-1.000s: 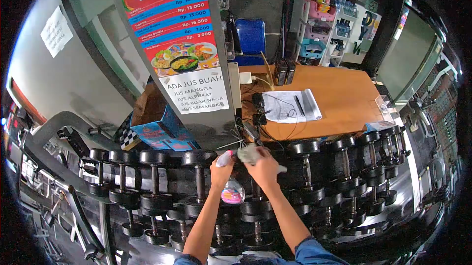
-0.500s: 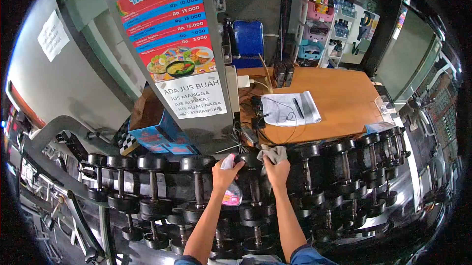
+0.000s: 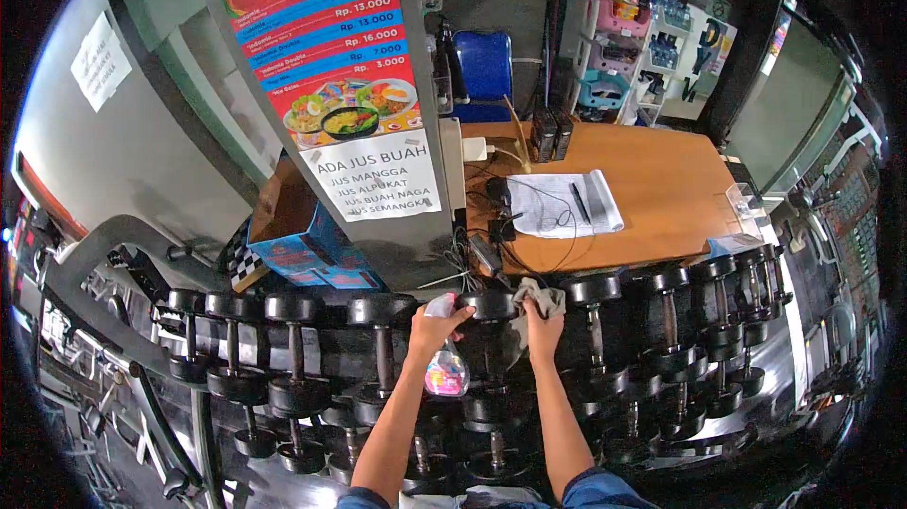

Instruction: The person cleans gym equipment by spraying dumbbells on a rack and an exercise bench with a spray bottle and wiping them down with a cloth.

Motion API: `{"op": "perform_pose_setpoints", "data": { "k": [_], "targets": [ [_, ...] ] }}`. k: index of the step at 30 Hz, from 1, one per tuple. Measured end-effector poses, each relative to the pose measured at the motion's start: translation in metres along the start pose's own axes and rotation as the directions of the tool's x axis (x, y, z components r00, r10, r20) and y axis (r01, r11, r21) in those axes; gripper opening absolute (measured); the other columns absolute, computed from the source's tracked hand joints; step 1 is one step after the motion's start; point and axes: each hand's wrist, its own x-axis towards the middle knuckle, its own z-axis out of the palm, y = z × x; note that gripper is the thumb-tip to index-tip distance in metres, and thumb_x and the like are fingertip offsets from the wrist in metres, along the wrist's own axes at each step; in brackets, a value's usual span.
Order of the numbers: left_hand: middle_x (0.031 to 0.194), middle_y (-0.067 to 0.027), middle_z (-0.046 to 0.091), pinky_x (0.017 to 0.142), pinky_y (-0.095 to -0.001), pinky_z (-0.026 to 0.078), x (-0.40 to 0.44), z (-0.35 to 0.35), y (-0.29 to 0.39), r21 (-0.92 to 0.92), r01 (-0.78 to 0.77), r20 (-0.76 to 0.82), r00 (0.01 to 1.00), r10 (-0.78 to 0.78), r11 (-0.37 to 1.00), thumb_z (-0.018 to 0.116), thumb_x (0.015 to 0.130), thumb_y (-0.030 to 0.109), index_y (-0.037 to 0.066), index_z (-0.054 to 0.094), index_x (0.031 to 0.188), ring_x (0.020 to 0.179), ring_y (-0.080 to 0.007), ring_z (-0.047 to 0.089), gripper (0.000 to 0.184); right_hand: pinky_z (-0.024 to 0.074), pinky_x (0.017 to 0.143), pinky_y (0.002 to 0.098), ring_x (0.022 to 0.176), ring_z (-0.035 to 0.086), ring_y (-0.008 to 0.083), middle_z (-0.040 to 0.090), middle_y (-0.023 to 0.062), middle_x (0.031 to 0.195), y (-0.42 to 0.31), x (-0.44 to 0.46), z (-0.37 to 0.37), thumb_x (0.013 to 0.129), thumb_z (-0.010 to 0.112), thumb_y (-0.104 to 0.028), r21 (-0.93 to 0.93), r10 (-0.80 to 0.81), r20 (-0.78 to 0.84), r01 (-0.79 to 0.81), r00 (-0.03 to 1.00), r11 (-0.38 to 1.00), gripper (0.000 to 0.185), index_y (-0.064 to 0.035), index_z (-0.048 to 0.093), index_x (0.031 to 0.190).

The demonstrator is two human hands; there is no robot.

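Observation:
My left hand point(image 3: 435, 330) is wrapped round the neck of a spray bottle point(image 3: 447, 372) with pink liquid and a pink label. Its thumb reaches toward the upper head of a black dumbbell point(image 3: 488, 306). On the other side of that head, my right hand point(image 3: 542, 327) grips a grey cloth point(image 3: 539, 296), part of which hangs down beside the dumbbell's handle. Whether the cloth touches the dumbbell head is hard to tell.
Rows of black dumbbells point(image 3: 295, 348) stretch to both sides on a rack. Behind them are a wooden desk point(image 3: 652, 178) with papers point(image 3: 557, 205) and cables, a pillar with a menu poster point(image 3: 331, 46), a blue box point(image 3: 321, 249) and a blue chair point(image 3: 483, 65).
My right hand has moved right with the cloth, from above the dumbbell head to its right side. My left hand still holds the spray bottle, with its thumb now nearer the dumbbell head.

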Motion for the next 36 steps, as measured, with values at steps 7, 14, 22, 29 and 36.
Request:
{"op": "perform_pose_setpoints", "data": {
  "k": [7,14,22,29,36],
  "targets": [
    [0.064,-0.0034,0.059,0.048,-0.0292,0.05,-0.002,0.003,-0.007,-0.073,0.025,-0.007,1.0,-0.026,0.997,0.082,0.074,0.036,-0.002,0.059,0.073,0.049,-0.0107,0.056,0.045,0.0447,0.082,0.0397,0.095,0.058,0.0242,0.06,0.0155,0.113,0.013,0.012,0.004,0.082,0.073,-0.029,0.195,0.333,-0.179,-0.299,0.926,0.934,0.061,0.011,0.047,0.121],
    [0.064,-0.0022,0.058,0.046,-0.0262,0.05,-0.001,-0.001,-0.007,0.145,-0.115,0.007,0.993,0.115,0.983,0.081,0.074,0.04,-0.002,0.06,0.079,0.058,-0.0076,0.055,0.047,0.0493,0.065,0.0339,0.074,0.062,0.0199,0.061,0.0089,0.08,-0.053,-0.031,0.023,0.075,0.075,-0.011,-0.356,-0.584,0.227,0.625,0.779,0.695,0.027,-0.0039,0.061,0.097],
    [0.068,-0.0025,0.057,0.047,-0.0263,0.05,-0.001,0.001,-0.009,0.005,-0.061,0.046,0.997,0.06,0.998,0.077,0.078,0.041,-0.002,0.06,0.087,0.05,-0.0096,0.056,0.047,0.0473,0.067,0.0425,0.076,0.06,0.0244,0.064,0.0131,0.086,0.043,0.011,0.004,0.084,0.07,-0.024,-0.112,0.177,-0.338,-0.226,0.925,0.968,0.032,0.0051,0.059,0.093],
    [0.069,-0.0048,0.062,0.046,-0.0257,0.05,-0.003,0.002,-0.01,0.052,-0.048,-0.022,0.999,0.049,0.997,0.078,0.076,0.046,-0.001,0.059,0.083,0.05,-0.0118,0.06,0.051,0.0468,0.067,0.0334,0.073,0.057,0.017,0.063,0.0083,0.087,-0.019,-0.014,0.008,0.08,0.074,-0.015,-0.036,-0.172,0.015,0.172,0.985,0.984,0.029,0.0025,0.06,0.098],
    [0.073,-0.0135,0.066,0.05,-0.0325,0.055,-0.021,0.0,0.003,0.04,-0.099,-0.278,0.955,0.106,0.994,0.075,0.078,0.013,-0.006,0.062,0.092,0.063,-0.0194,0.067,0.027,0.0542,0.071,0.0386,0.085,0.065,0.0286,0.065,0.0069,0.097,-0.08,-0.031,0.057,0.072,0.071,-0.018,-0.57,-0.494,0.548,0.734,0.675,0.37,0.015,-0.0055,0.068,0.08]
  ]
}}
